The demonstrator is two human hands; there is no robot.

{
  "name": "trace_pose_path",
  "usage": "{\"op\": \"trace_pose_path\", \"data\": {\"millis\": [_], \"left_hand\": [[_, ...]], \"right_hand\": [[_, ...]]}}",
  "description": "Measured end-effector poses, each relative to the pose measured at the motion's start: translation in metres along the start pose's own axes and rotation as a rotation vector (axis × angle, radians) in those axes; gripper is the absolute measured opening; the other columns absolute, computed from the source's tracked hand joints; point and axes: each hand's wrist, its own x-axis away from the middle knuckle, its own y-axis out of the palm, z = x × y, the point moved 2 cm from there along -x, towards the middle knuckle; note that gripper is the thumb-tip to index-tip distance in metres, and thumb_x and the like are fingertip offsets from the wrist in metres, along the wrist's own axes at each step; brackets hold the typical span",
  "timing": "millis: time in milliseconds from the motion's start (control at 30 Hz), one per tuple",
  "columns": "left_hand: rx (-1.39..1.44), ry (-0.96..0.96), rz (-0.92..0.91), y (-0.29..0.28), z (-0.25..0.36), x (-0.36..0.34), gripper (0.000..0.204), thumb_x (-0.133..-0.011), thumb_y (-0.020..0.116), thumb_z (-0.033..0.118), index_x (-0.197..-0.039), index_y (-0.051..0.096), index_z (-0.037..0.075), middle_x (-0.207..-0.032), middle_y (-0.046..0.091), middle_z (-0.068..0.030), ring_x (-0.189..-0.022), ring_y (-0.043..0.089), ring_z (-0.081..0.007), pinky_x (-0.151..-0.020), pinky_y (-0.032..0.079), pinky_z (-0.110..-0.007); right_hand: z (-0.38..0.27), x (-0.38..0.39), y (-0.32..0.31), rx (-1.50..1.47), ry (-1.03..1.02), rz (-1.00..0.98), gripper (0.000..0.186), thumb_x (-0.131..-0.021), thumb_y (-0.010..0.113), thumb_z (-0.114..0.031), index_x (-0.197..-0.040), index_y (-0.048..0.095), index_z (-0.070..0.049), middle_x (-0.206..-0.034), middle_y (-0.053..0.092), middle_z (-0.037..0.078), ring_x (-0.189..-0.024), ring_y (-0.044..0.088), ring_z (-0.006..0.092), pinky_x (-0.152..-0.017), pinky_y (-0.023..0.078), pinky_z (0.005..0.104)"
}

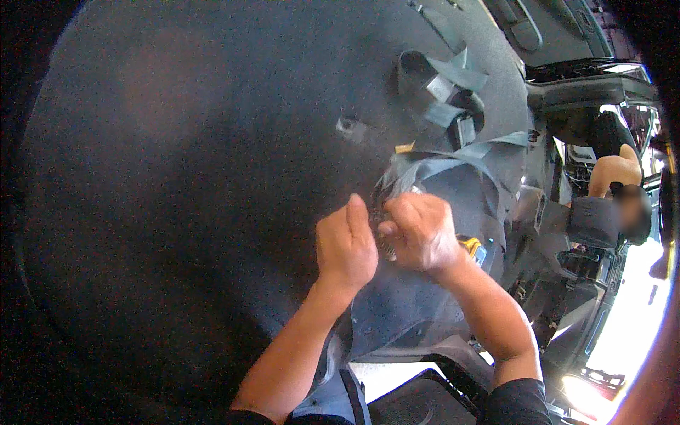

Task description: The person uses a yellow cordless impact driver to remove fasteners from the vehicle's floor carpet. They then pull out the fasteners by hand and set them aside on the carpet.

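Note:
Both my hands are closed, close side by side over a dark carpeted surface (177, 177). My left hand (345, 241) has its fingers curled under and out of view. My right hand (418, 230) grips around a small dark, ridged piece (387, 248) between the two hands; I cannot make out what it is. Just beyond them lie grey webbing straps (446, 163) with a small yellow tag (405, 147). A yellow-and-black tool (473, 249) sits partly hidden behind my right wrist.
More straps with buckles (439, 88) and a small metal fitting (350, 129) lie further up the carpet. At the right is a vehicle interior with dark trim (581, 92), where another person (613, 170) leans in. A bright opening shows at the lower right.

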Motion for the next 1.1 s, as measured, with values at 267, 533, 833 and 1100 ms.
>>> {"op": "trace_pose_path", "data": {"millis": [267,533,833,1100], "left_hand": [[-0.009,0.223,0.116,-0.007,0.008,0.002,0.039,-0.103,0.040,0.021,-0.071,0.052,0.004,-0.065,0.053,-0.0192,-0.058,0.053,-0.0432,-0.052,0.037,-0.048],[0.048,0.417,0.048,-0.007,0.011,0.003,0.044,-0.106,0.033,0.023,-0.073,0.050,0.000,-0.061,0.045,-0.0126,-0.051,0.044,-0.0253,-0.050,0.032,-0.039],[0.119,0.198,0.055,-0.005,0.005,0.001,0.044,-0.106,0.033,0.022,-0.071,0.048,0.001,-0.060,0.043,-0.0104,-0.052,0.040,-0.0213,-0.051,0.031,-0.037],[0.060,0.319,0.065,-0.004,0.006,0.003,0.043,-0.105,0.034,0.022,-0.070,0.048,0.002,-0.061,0.045,-0.0142,-0.054,0.044,-0.0299,-0.052,0.033,-0.041]], "right_hand": [[-0.020,0.004,-0.008,-0.483,0.630,-0.205,0.042,-0.104,0.046,-0.032,-0.075,0.050,-0.002,-0.064,0.054,0.022,-0.063,0.057,0.0435,-0.057,0.043,0.0484],[-0.018,0.011,-0.002,-1.143,1.217,-0.306,0.060,-0.107,0.035,-0.046,-0.070,0.051,-0.001,-0.062,0.049,0.006,-0.059,0.045,0.0189,-0.056,0.039,0.0387],[-0.027,0.006,-0.013,-0.264,0.436,-0.139,0.029,-0.102,0.046,-0.025,-0.105,0.055,0.002,-0.080,0.059,0.024,-0.079,0.064,0.0409,-0.069,0.047,0.0428],[-0.028,0.014,-0.005,-0.543,0.842,-0.181,0.039,-0.104,0.044,-0.029,-0.087,0.059,0.003,-0.071,0.060,0.021,-0.071,0.061,0.0430,-0.063,0.046,0.0486]]}}
